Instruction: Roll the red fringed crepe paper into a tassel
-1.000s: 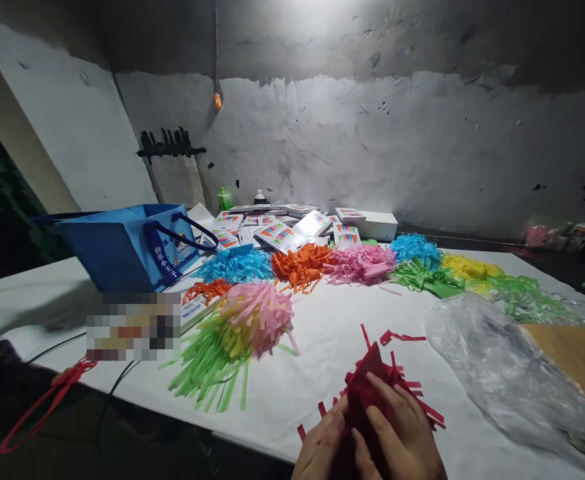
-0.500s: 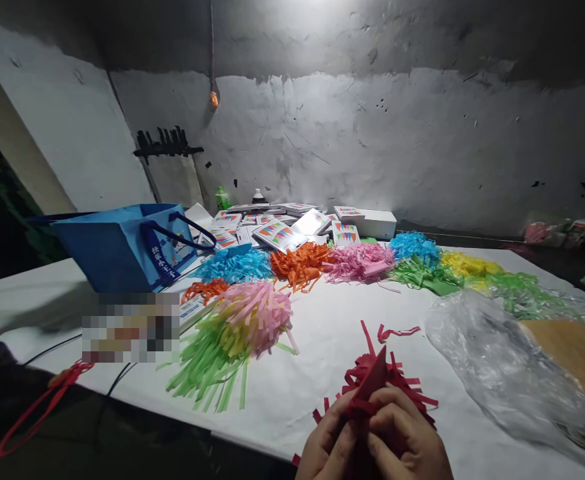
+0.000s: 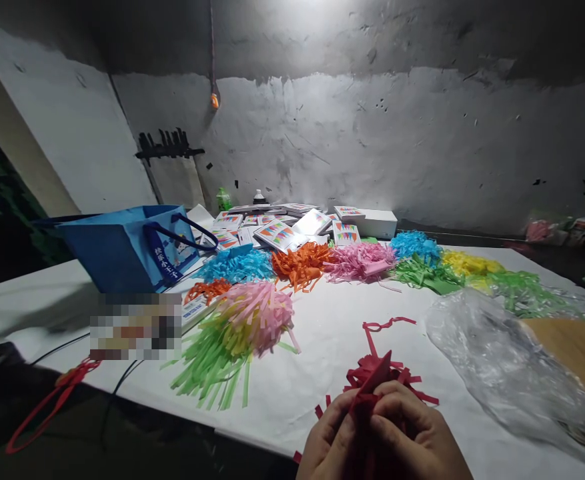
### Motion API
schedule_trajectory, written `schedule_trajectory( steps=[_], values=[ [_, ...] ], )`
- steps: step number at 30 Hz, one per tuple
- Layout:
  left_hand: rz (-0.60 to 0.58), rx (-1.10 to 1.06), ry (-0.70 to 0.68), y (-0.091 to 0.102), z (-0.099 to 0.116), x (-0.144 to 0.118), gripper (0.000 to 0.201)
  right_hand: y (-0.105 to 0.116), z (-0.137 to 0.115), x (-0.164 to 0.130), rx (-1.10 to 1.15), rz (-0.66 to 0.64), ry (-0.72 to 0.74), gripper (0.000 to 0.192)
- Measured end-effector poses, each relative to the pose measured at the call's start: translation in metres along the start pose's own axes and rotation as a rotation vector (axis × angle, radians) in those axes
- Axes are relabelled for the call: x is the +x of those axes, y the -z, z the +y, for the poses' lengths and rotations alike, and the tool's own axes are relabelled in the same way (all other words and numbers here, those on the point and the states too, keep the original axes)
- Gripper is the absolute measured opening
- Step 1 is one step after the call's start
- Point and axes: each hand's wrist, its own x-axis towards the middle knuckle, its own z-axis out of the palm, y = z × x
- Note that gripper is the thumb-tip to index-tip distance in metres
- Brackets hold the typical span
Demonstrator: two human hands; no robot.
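Head view: left hand [image 3: 329, 437] and right hand [image 3: 415, 437] both pinch the red fringed paper [image 3: 375, 383] at the near edge of the white bench [image 3: 322, 333], each grip closed on it. Pink-green tassel [image 3: 237, 330] lies left, plastic bag [image 3: 497, 367] right.

A dim room was lit from above; a patchy grey wall [image 3: 372, 147] was seen behind a white-covered table [image 3: 322, 333].

Left hand [image 3: 328, 437] and right hand [image 3: 415, 437] side by side — fingers curled, grip pinched tight.
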Motion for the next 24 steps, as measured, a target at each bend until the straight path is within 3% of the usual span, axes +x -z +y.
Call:
schedule_trajectory(
  steps=[6, 9, 13, 17, 20, 24],
  values=[
    [-0.036, 0.003, 0.019, 0.005, -0.002, 0.002, 0.041, 0.002, 0.000, 0.001, -0.100, 0.042, 0.031, 0.024],
    [-0.045, 0.068, -0.040, 0.008, -0.002, 0.005, 0.045, -0.002, -0.002, -0.001, -0.228, 0.123, 0.105, 0.020],
    [-0.042, 0.223, -0.125, 0.008, 0.003, 0.010, 0.045, -0.010, 0.000, -0.006, -0.534, 0.335, 0.391, 0.010],
    [-0.029, 0.416, -0.222, 0.009, 0.011, 0.013, 0.040, -0.009, 0.003, -0.007, -0.936, 0.571, 0.679, 0.015],
    [-0.010, 0.538, -0.285, 0.014, 0.010, 0.014, 0.037, -0.014, -0.002, -0.005, -1.024, 0.552, 0.776, 0.019],
    [0.032, 0.653, -0.343, 0.022, 0.001, 0.015, 0.040, -0.029, -0.008, -0.001, -1.121, 0.474, 0.690, 0.039]
  ],
)
